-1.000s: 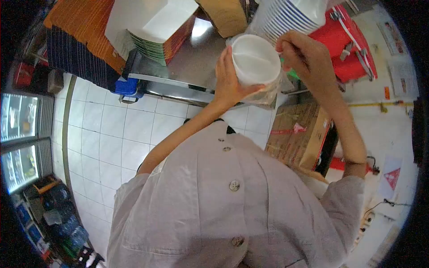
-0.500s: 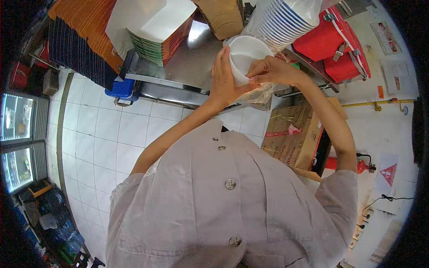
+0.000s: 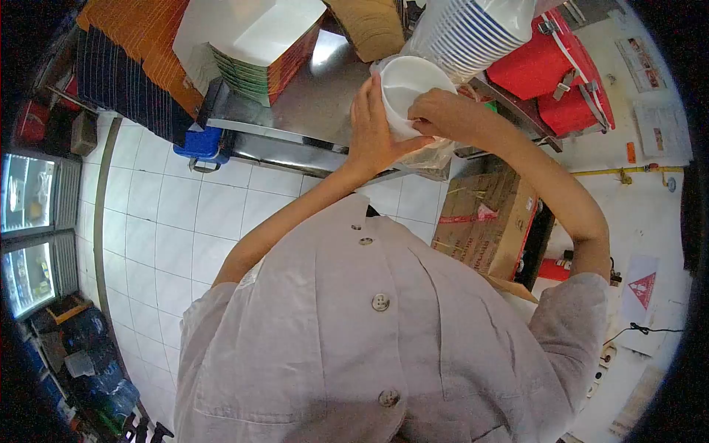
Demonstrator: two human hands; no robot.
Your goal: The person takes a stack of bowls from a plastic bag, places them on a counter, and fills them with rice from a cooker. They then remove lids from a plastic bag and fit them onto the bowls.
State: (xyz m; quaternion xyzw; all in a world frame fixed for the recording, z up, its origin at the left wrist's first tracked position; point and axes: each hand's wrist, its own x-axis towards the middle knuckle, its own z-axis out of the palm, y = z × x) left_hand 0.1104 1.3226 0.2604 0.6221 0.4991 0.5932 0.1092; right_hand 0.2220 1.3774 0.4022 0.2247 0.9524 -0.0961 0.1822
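Observation:
A white paper bowl (image 3: 402, 77), its mouth tilted up toward me, sits at the near edge of the steel counter with clear plastic wrap around it. My left hand (image 3: 371, 129) wraps the bowl's left side, the thumb reaching under toward its near side. Curled over the near right rim is my right hand (image 3: 450, 117), its fingertips bunched at the bowl's inner wall. What lies under those fingers is partly hidden. Just beyond stands a tall stack of white cups with blue bands (image 3: 473, 33) in a plastic sleeve.
The steel counter (image 3: 317, 100) also bears nested paper trays (image 3: 251, 74) and stacked orange-black cartons (image 3: 140, 74). Red coolers (image 3: 528, 66) stand at the right. Below are a cardboard box (image 3: 480, 229) and a blue container (image 3: 201, 150). White floor tiles (image 3: 170, 221) lie left of me.
My right hand has rolled over, back upward, its fingers moving slightly further over the bowl's rim. The right elbow has swung outward to the right. My left hand keeps its hold.

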